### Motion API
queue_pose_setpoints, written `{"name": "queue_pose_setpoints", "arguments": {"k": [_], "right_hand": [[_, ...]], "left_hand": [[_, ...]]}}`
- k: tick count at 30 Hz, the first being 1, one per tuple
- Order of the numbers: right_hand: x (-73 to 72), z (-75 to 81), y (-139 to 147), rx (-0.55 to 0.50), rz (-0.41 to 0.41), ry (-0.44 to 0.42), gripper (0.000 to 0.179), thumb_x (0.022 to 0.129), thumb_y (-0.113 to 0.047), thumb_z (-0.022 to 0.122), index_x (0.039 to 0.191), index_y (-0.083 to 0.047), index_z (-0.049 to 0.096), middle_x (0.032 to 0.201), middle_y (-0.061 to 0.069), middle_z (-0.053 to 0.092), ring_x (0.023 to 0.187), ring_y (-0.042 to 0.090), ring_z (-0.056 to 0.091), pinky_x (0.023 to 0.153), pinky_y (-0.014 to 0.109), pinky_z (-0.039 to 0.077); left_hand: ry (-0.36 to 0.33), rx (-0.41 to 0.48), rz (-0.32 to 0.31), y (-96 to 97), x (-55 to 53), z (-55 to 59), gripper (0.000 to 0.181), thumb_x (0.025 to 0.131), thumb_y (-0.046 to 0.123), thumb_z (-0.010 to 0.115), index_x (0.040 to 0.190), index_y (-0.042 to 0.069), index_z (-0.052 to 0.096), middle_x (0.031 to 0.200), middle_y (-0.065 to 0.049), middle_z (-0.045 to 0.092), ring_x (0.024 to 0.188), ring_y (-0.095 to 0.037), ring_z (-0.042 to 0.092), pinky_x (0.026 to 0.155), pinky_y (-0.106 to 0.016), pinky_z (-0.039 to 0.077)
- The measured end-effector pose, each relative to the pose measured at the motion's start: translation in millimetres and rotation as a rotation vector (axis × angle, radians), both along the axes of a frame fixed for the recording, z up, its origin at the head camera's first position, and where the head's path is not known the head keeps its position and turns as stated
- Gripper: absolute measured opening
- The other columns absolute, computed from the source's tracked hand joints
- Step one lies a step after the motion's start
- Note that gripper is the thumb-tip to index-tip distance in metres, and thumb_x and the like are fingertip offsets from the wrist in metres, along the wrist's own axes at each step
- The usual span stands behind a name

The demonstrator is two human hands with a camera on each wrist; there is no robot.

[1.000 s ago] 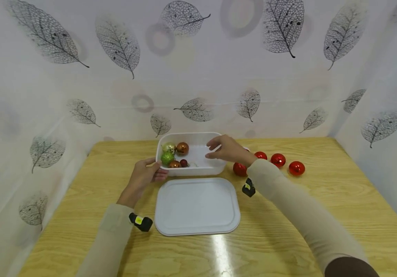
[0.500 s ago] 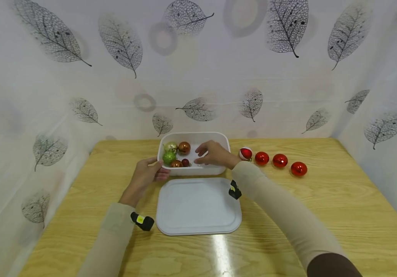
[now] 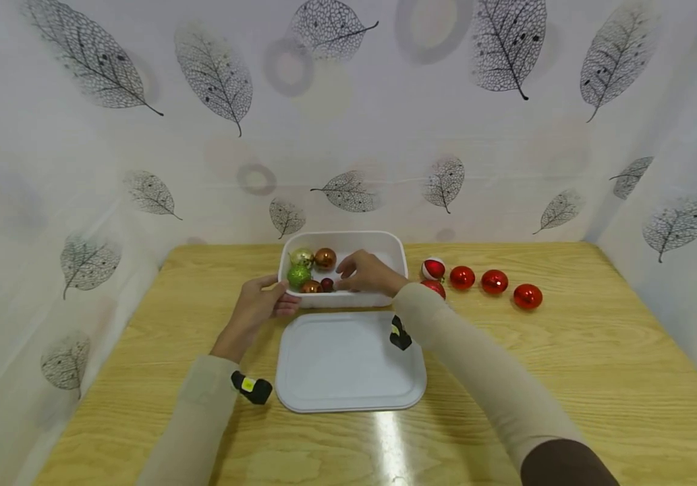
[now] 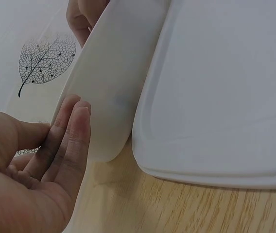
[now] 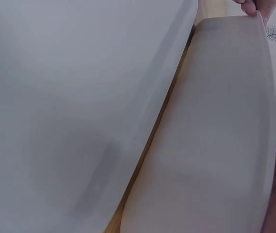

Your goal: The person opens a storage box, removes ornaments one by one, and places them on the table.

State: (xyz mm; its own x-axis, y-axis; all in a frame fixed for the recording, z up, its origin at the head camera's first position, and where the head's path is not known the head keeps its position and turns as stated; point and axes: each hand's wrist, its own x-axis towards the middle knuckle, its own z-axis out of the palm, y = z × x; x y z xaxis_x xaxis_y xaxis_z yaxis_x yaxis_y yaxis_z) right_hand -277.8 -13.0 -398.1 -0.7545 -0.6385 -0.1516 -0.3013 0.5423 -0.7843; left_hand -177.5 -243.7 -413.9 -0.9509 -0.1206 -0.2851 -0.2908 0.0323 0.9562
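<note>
My left hand [image 3: 254, 307] grips the near left corner of a white plastic container [image 3: 354, 300], thumb at the rim and fingers against the outer wall, as the left wrist view also shows. Inside lie a green glitter bauble [image 3: 299, 276], a pale gold bauble [image 3: 302, 258], copper baubles [image 3: 325, 259] and a small dark red bauble [image 3: 327, 285]. My right hand [image 3: 369, 273] reaches over the container's right side, fingers bent and thumb apart from them. Its fingertips are beside the small dark red bauble; whether they touch it is unclear. In the right wrist view, the container wall [image 5: 215, 121] hides them.
A white lid [image 3: 351, 361] lies flat just in front of the container. To the right sit several shiny red baubles [image 3: 494, 282] and a red-and-white bauble [image 3: 433, 268]. Another red bauble [image 3: 434, 289] is partly behind my right sleeve. A leaf-patterned curtain [image 3: 348, 135] hangs behind the wooden table.
My right hand has moved left inside the container, toward the small dark red bauble. More of the red baubles on the right now show. My left hand keeps its grip on the corner.
</note>
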Motion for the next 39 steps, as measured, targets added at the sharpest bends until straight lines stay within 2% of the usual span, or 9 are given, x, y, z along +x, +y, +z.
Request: {"name": "queue_pose_setpoints", "arguments": {"k": [9,17,26,39], "right_hand": [[-1.6,-4.9,-9.0,0.015,0.009,0.028,0.041,0.092,-0.012,0.076,0.125,0.009,0.066,0.112,0.02,0.071,0.085,0.021,0.071,0.079,0.03,0.062],[-8.8,-15.3,-15.4,0.023,-0.002,0.033,0.038,0.091,-0.013,0.076,0.123,0.006,0.068,0.109,0.016,0.073,0.088,0.02,0.07,0.08,0.028,0.061],[-14.2,-21.7,-21.7,0.014,0.014,0.052,0.037,0.09,-0.011,0.078,0.121,0.007,0.069,0.114,0.017,0.072,0.107,0.026,0.068,0.095,0.032,0.058],[-14.8,-21.9,-25.1,0.017,0.066,0.06,0.027,0.089,-0.009,0.078,0.113,0.002,0.074,0.109,0.013,0.074,0.104,0.023,0.067,0.089,0.029,0.058]], "left_hand": [[0.004,0.007,0.01,1.5,0.4,0.8,0.046,0.108,0.011,0.049,0.149,-0.008,0.041,0.087,-0.015,0.074,0.072,-0.015,0.073,0.074,-0.029,0.065],[0.012,0.006,0.008,0.6,0.6,-0.7,0.045,0.108,0.012,0.049,0.148,-0.008,0.042,0.089,-0.016,0.074,0.074,-0.015,0.073,0.075,-0.029,0.065],[0.02,0.012,0.001,0.3,0.0,-2.2,0.045,0.108,0.011,0.049,0.148,-0.009,0.042,0.087,-0.015,0.074,0.073,-0.015,0.073,0.075,-0.029,0.065],[0.021,0.013,-0.003,0.4,0.3,-1.9,0.045,0.108,0.012,0.049,0.148,-0.009,0.042,0.088,-0.015,0.074,0.074,-0.015,0.073,0.075,-0.028,0.065]]}}
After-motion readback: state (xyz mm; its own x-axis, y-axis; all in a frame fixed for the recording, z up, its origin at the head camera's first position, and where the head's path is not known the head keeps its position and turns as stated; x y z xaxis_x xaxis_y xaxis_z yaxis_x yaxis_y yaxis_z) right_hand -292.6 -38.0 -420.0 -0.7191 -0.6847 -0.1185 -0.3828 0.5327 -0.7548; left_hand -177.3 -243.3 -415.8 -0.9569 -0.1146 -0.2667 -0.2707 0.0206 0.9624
